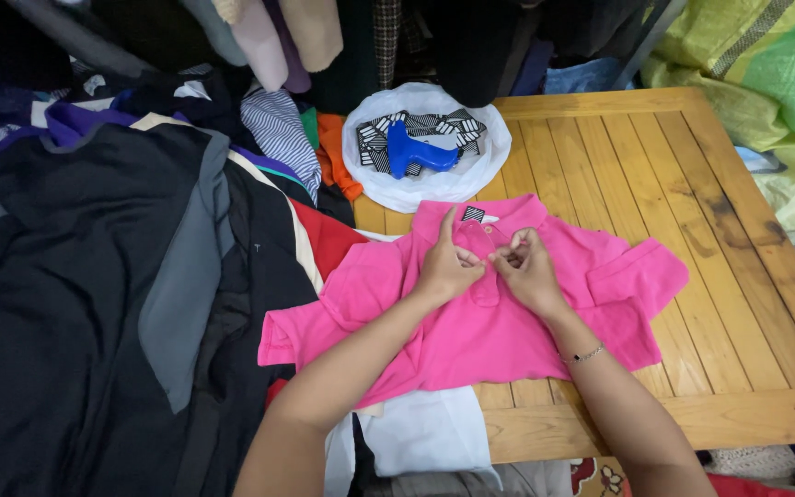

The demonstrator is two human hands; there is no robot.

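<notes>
Buttoning seems to be where it's at: the pink polo shirt (471, 322) lies flat on the wooden table (655, 166), collar up top, sleeves spread, with both the left hand (448, 267) and right hand (528, 271) pinching the placket just below the collar, fingers closed on the fabric. Can't tell if any button's actually through yet, and it isn't folded, with a big dark clothes pile (94, 276) beside it.

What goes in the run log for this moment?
left hand: pinching placket | right hand: pinching placket | pink cotton polo shirt: flat on wooden slatted table
</notes>
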